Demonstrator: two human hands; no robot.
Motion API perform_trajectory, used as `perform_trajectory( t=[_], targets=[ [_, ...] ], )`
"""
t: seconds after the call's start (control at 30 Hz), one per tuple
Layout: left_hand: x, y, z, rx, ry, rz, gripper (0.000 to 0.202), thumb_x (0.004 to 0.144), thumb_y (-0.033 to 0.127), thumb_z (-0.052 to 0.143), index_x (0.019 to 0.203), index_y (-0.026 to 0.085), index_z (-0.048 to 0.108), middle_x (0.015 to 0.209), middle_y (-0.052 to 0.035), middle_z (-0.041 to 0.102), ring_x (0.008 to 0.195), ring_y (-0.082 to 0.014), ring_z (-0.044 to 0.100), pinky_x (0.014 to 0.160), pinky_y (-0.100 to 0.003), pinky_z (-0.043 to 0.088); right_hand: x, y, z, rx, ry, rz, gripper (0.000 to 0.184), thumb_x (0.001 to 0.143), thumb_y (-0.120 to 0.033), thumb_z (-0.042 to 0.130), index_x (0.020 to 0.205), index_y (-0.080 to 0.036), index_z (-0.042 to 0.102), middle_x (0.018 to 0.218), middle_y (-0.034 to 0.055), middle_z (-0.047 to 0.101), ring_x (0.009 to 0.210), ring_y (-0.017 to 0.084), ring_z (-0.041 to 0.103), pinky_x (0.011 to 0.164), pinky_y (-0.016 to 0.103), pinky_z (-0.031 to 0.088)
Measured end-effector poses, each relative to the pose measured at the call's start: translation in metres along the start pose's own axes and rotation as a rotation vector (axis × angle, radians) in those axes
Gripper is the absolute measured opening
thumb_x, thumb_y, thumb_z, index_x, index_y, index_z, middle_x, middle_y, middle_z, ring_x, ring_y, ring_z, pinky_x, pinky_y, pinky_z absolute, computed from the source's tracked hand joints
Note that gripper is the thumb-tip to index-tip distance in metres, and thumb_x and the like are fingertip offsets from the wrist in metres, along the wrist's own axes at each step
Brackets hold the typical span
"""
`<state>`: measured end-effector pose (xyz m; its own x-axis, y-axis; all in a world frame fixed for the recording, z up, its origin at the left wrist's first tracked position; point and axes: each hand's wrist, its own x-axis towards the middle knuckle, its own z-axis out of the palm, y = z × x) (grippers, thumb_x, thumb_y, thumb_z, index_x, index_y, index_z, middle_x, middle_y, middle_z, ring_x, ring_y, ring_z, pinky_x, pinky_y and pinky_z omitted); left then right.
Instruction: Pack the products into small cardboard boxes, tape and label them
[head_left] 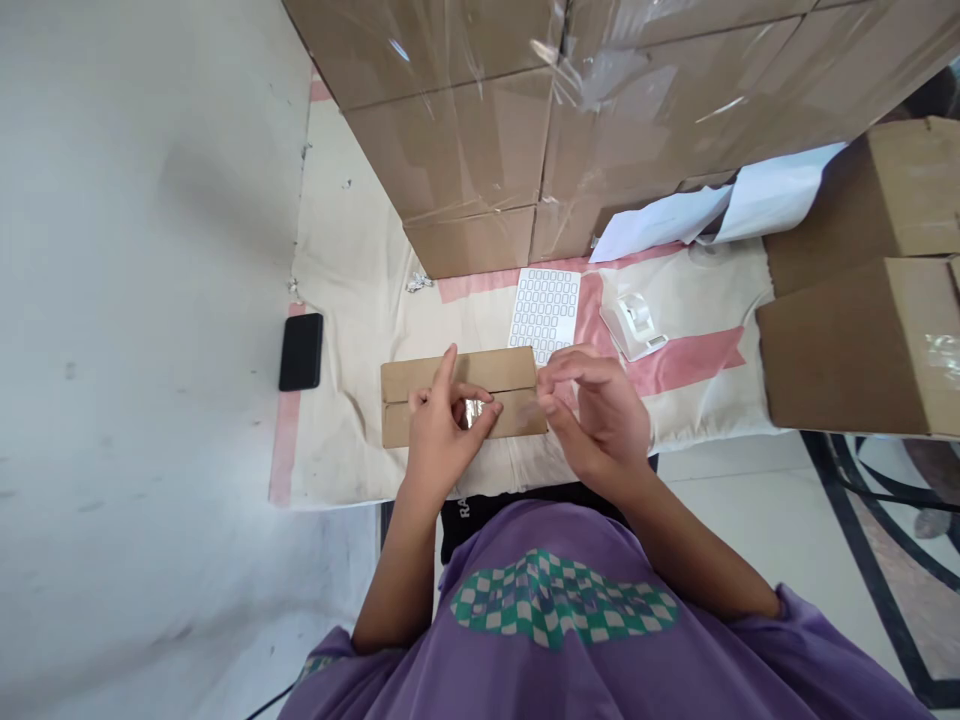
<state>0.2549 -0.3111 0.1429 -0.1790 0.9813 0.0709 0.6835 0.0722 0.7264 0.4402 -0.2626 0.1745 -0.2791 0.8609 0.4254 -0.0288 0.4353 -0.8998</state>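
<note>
A small flat cardboard box point(420, 385) lies on a cloth-covered table in front of me. My left hand point(442, 430) rests on its middle, index finger stretched up, the other fingers curled and pressing a shiny strip of clear tape point(474, 411) onto the box seam. My right hand point(596, 410) hovers at the box's right end, fingers pinched together on the tape's end. A sheet of small white stickers point(546, 310) lies just behind the box. A white tape dispenser point(634, 325) stands to its right.
Stacked cardboard cartons point(525, 130) wrapped in clear film rise at the back. More cartons point(862, 340) stand at the right. White papers point(712, 210) lie between them. A black phone point(301, 351) sits at the table's left edge by the wall.
</note>
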Motion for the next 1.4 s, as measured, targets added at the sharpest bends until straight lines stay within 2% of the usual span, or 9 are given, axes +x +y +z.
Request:
perform_trajectory(
  t=[0.2, 0.4, 0.63, 0.7, 0.8, 0.9, 1.07, 1.17, 1.4],
  targets=[
    [0.002, -0.003, -0.001, 0.118, -0.036, 0.045, 0.059, 0.096, 0.029, 0.063, 0.15, 0.027, 0.042, 0.103, 0.0005, 0.069, 0.074, -0.0147, 0.062, 0.091, -0.038, 0.037, 0.014, 0.016, -0.001, -0.188, -0.283, 0.206, 0.027, 0.095, -0.015, 0.056, 0.119, -0.027, 0.053, 0.095, 0.0014, 0.065, 0.096, 0.022, 0.063, 0.092, 0.043, 0.049],
    [0.001, -0.004, -0.002, 0.189, 0.004, 0.164, 0.037, 0.102, 0.022, 0.052, 0.139, 0.025, 0.054, 0.115, -0.0061, 0.067, 0.106, -0.0212, 0.064, 0.091, -0.037, 0.037, 0.022, 0.047, 0.012, -0.466, -0.331, 0.085, 0.028, 0.093, -0.01, 0.054, 0.118, -0.023, 0.054, 0.098, 0.0043, 0.069, 0.108, 0.027, 0.057, 0.101, 0.05, 0.038],
    [-0.009, -0.01, 0.001, 0.306, 0.05, 0.419, 0.016, 0.098, 0.028, 0.062, 0.109, 0.028, 0.074, 0.12, -0.0065, 0.066, 0.083, -0.0156, 0.063, 0.087, -0.04, 0.036, 0.019, 0.045, 0.013, -0.543, -0.391, 0.044, 0.031, 0.093, -0.01, 0.053, 0.122, -0.022, 0.053, 0.1, 0.0057, 0.069, 0.11, 0.029, 0.055, 0.103, 0.053, 0.036],
    [-0.011, -0.009, 0.002, 0.306, 0.063, 0.447, 0.016, 0.096, 0.031, 0.064, 0.108, 0.025, 0.074, 0.119, -0.0082, 0.067, 0.087, -0.0173, 0.065, 0.087, -0.039, 0.038, 0.019, 0.049, 0.011, -0.615, -0.331, 0.058, 0.036, 0.091, -0.017, 0.059, 0.126, -0.021, 0.053, 0.111, 0.01, 0.066, 0.115, 0.032, 0.052, 0.102, 0.054, 0.039],
    [-0.012, -0.008, 0.003, 0.311, 0.075, 0.464, 0.015, 0.096, 0.03, 0.065, 0.107, 0.025, 0.074, 0.116, -0.0074, 0.071, 0.094, -0.0193, 0.067, 0.087, -0.039, 0.04, 0.024, 0.071, -0.006, -0.742, -0.053, 0.099, 0.044, 0.089, -0.027, 0.062, 0.131, -0.018, 0.052, 0.129, 0.0164, 0.057, 0.123, 0.035, 0.048, 0.104, 0.056, 0.041],
    [-0.012, -0.009, 0.004, 0.348, 0.102, 0.508, 0.015, 0.096, 0.029, 0.066, 0.109, 0.026, 0.072, 0.121, -0.0043, 0.076, 0.089, -0.019, 0.065, 0.087, -0.039, 0.041, 0.027, 0.107, -0.036, -0.743, 0.18, 0.265, 0.039, 0.089, -0.029, 0.056, 0.127, -0.018, 0.054, 0.124, 0.0155, 0.06, 0.117, 0.033, 0.054, 0.103, 0.055, 0.044],
    [-0.009, -0.012, 0.005, 0.409, 0.109, 0.594, 0.029, 0.095, 0.026, 0.068, 0.124, 0.029, 0.07, 0.125, 0.0004, 0.076, 0.075, -0.018, 0.056, 0.083, -0.04, 0.043, 0.018, 0.151, -0.062, -0.583, 0.122, 0.651, 0.056, 0.078, -0.039, 0.068, 0.127, -0.015, 0.054, 0.118, 0.017, 0.066, 0.108, 0.034, 0.062, 0.094, 0.049, 0.051],
    [-0.008, -0.012, 0.007, 0.393, 0.136, 0.636, 0.028, 0.094, 0.021, 0.069, 0.122, 0.028, 0.071, 0.125, 0.0036, 0.076, 0.077, -0.0177, 0.058, 0.08, -0.038, 0.043, 0.023, 0.159, -0.056, -0.555, 0.163, 0.754, 0.065, 0.077, -0.042, 0.071, 0.133, -0.014, 0.053, 0.126, 0.018, 0.065, 0.117, 0.035, 0.062, 0.1, 0.047, 0.049],
    [-0.008, -0.016, 0.015, 0.296, 0.25, 0.754, 0.026, 0.097, 0.014, 0.061, 0.118, 0.024, 0.072, 0.119, 0.0023, 0.078, 0.079, -0.0162, 0.063, 0.084, -0.036, 0.044, 0.084, 0.169, -0.039, -0.437, 0.316, 0.824, 0.052, 0.079, -0.034, 0.065, 0.126, -0.013, 0.06, 0.108, 0.0146, 0.072, 0.099, 0.029, 0.071, 0.081, 0.035, 0.054]
  ],
)
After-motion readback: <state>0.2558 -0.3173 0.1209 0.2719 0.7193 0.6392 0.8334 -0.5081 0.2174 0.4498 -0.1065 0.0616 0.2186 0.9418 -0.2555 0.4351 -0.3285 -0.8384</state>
